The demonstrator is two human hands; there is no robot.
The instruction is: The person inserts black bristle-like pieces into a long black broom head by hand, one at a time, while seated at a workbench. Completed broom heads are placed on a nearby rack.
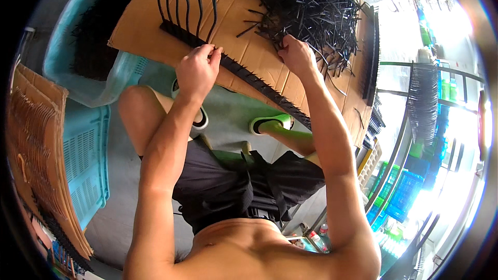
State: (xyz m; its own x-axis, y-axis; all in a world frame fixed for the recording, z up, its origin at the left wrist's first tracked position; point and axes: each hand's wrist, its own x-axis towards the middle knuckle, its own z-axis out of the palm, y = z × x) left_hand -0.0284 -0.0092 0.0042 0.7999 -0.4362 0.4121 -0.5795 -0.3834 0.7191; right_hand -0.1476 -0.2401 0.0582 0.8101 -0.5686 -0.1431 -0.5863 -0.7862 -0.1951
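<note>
A long black bar (264, 87) with a row of short spikes lies slantwise along the near edge of a cardboard-covered table. Several wavy black rods (187, 8) stand up from its far left end. My left hand (198, 70) is closed in a pinch at the bar, just right of the rods; what its fingertips hold is too small to tell. At the near edge of a big heap of thin black strips (321, 15), my right hand (299, 56) has its fingers pressed together. Whatever they grip is hidden.
A pale blue tub (62, 57) with dark pieces stands at the far left. Below it is a blue plastic crate (85, 161), beside stacked cardboard (39, 140). Another black bar (372, 57) lies at the table's right edge. A metal rack (399, 93) stands at the right.
</note>
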